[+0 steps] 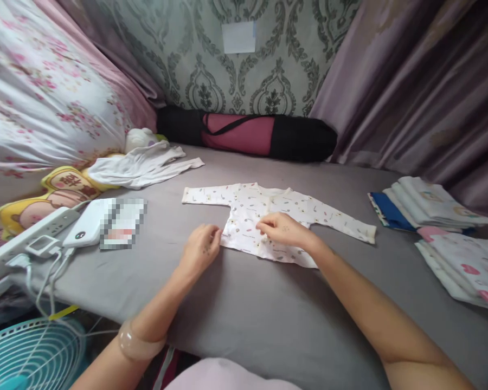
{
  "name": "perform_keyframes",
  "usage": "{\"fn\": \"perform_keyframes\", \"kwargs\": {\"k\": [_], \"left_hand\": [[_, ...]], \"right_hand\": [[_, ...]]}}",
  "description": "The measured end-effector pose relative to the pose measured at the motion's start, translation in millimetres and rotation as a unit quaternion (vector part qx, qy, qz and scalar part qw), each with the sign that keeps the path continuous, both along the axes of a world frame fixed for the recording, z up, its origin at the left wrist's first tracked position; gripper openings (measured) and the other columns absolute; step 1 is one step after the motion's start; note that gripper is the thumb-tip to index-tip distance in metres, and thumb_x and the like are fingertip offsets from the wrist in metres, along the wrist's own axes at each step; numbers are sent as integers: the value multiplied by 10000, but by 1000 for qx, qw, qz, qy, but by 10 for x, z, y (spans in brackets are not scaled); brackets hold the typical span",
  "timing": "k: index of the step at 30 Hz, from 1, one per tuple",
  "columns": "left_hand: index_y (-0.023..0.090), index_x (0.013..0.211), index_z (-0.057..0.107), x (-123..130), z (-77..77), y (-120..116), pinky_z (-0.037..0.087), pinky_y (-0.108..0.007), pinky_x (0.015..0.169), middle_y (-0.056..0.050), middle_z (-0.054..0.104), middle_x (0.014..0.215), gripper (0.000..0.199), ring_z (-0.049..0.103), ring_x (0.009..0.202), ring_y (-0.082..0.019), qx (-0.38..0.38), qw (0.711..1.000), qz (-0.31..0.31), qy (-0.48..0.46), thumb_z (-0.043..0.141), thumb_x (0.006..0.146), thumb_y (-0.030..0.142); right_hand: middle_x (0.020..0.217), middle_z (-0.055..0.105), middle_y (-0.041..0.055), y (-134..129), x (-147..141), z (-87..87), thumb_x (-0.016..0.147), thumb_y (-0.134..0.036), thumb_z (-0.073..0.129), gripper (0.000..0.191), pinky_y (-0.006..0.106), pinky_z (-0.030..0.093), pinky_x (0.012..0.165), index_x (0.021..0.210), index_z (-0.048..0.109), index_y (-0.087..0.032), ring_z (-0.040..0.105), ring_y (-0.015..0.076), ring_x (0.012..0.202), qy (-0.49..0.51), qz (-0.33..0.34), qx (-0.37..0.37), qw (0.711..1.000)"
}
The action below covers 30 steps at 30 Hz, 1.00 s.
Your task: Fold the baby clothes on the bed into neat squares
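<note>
A small white baby shirt (246, 216) with a scattered print lies spread on the grey bed sheet, its sleeves stretched out to both sides. At its lower left edge, my left hand (203, 244) has its fingers closed on the side of the cloth. My right hand (283, 228) reaches over the shirt's front, thumb and fingertips pinched together at the cloth near the middle. The right forearm hides part of the lower right hem.
Folded clothes (435, 200) and a second pile (467, 265) lie at the right. To the left are white garments (134, 168), a yellow cushion (32, 208), a power strip (44, 233), a white power bank (90, 222) and a blue fan (32, 352). A long black-and-red bag (239, 132) lies behind.
</note>
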<state>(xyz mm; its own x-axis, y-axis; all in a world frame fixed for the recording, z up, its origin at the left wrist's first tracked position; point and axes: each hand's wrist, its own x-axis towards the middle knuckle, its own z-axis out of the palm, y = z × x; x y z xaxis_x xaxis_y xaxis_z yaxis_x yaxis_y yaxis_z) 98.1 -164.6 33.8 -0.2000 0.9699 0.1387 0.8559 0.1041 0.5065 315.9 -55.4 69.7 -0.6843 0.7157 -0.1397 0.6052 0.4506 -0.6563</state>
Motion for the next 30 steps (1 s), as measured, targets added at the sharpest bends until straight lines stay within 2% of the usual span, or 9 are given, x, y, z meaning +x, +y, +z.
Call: {"fn": "perform_keyframes", "kwargs": {"k": [2,4,8,12,15,18,21,26,30], "left_hand": [[176,810,644,-110,-25,39,383,-268,661,-60,660,803,268,578,739,-180,-64,997,47,0,449,906,332],[173,763,641,-138,-25,67,348,-264,621,-52,658,755,301,566,696,-172,-112,992,58,-17,444,900,354],[170,709,629,-92,2,96,320,-254,591,-35,638,687,335,552,662,-160,-141,986,68,-55,454,882,397],[170,703,624,-72,10,102,327,-251,590,-28,639,684,327,552,663,-160,-149,983,67,-82,480,852,423],[171,714,635,-70,8,103,336,-255,596,-30,645,683,327,561,668,-165,-155,980,64,-104,502,831,446],[173,709,632,-75,2,103,342,-254,596,-25,645,673,303,566,665,-163,-156,978,57,-122,529,811,439],[174,703,621,-91,-5,97,339,-249,583,-11,626,639,275,554,635,-155,-155,978,48,-130,547,797,422],[185,681,586,-94,1,54,319,-248,564,-6,609,630,235,535,617,-151,-157,981,55,-104,537,805,377],[192,743,572,-66,6,-10,344,-255,600,-21,629,712,195,552,665,-162,-119,989,63,-67,498,849,338]], "right_hand": [[728,654,4,126,-238,-21,885,-273,460,265,235,355,620,758,675,-180,562,141,686,19,-17,66,997],[826,691,24,244,-501,-58,888,-224,466,241,240,380,692,835,699,-191,596,160,785,14,-30,104,994],[986,706,48,415,-959,-118,903,-223,505,202,257,403,791,948,702,-211,610,189,947,-38,-37,130,990],[1138,661,82,483,-1225,-109,876,-254,591,192,277,421,797,1049,659,-210,598,219,1024,-106,-27,150,983],[1158,645,109,518,-1304,-113,855,-234,612,204,286,427,776,1052,649,-197,603,239,1027,-151,-17,144,978],[1108,659,116,559,-1305,-184,874,-223,573,148,290,421,762,993,653,-187,612,240,996,-151,-13,140,978],[1069,664,97,580,-1270,-330,915,-231,506,142,285,403,767,983,625,-192,601,220,983,-105,-42,144,983],[1012,653,47,533,-1230,-602,971,-289,424,156,271,380,729,991,559,-213,581,184,914,8,-143,154,978],[1007,644,36,486,-1229,-686,979,-319,419,159,270,366,714,975,550,-229,576,181,894,41,-156,176,971]]}}
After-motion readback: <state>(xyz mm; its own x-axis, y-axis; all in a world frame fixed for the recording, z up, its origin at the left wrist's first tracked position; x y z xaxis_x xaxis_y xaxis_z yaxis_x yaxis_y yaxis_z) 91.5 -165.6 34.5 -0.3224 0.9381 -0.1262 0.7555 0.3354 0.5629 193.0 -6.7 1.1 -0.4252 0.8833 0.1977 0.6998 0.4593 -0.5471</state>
